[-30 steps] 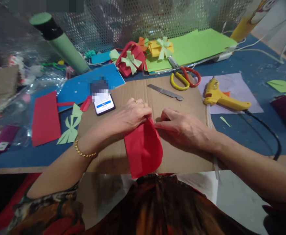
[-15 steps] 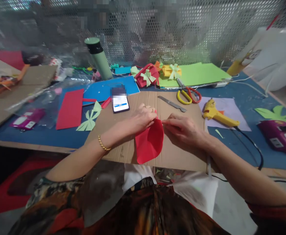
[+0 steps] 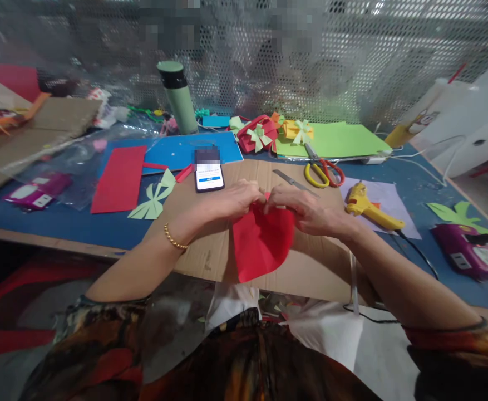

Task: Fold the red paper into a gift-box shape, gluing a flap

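A curved red sheet (image 3: 262, 248), like craft paper or foam, hangs from both hands over the brown cardboard (image 3: 310, 264). My left hand (image 3: 244, 199) pinches its upper left edge, fingers closed. Beside it, my right hand (image 3: 304, 209) is closed on the upper right edge, and the two sets of fingertips nearly meet. The fingers hide the sheet's top edge. Just beyond my right hand lies a flat metal blade (image 3: 289, 179), partly covered by it. A phone (image 3: 209, 174) with a lit screen rests behind my left wrist.
Scissors (image 3: 323, 172) with yellow and red handles lie behind my right hand. A yellow glue gun (image 3: 373, 209) sits on lilac paper to the right, its cord trailing. Red sheets (image 3: 119, 179), a pale green bow (image 3: 155, 197) and a green bottle (image 3: 180, 100) stand or lie leftward.
My right hand has moved left and up onto the sheet's top edge, close to my left hand. The red sheet has spread wider to the right. The view has shifted slightly.
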A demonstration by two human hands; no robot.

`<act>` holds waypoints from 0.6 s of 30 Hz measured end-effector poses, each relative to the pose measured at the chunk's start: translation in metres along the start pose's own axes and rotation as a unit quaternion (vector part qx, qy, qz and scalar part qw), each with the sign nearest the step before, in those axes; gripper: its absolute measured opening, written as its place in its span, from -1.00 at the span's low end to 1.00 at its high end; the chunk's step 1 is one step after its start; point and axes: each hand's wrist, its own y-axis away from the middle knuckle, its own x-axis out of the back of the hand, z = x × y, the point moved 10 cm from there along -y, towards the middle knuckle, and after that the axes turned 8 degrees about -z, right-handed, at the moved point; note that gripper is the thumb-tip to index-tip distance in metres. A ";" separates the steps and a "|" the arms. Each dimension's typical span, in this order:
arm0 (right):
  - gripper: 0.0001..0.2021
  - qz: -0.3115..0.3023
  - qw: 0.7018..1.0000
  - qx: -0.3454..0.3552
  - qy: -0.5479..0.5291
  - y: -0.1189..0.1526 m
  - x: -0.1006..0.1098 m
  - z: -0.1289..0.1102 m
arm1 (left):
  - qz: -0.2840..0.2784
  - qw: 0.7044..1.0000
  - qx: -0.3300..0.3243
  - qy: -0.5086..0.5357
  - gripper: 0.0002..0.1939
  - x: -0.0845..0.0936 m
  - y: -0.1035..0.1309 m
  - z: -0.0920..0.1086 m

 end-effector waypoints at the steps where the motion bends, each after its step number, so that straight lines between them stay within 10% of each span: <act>1: -0.76 -0.007 1.000 -0.011 -0.002 0.000 -0.003 0.004 | 0.010 1.000 -0.006 0.000 -0.61 0.002 0.002 0.003; 18: -0.78 -0.029 0.980 -0.145 -0.130 0.009 -0.017 0.044 | 0.063 0.996 0.031 0.057 -0.90 0.005 0.017 -0.006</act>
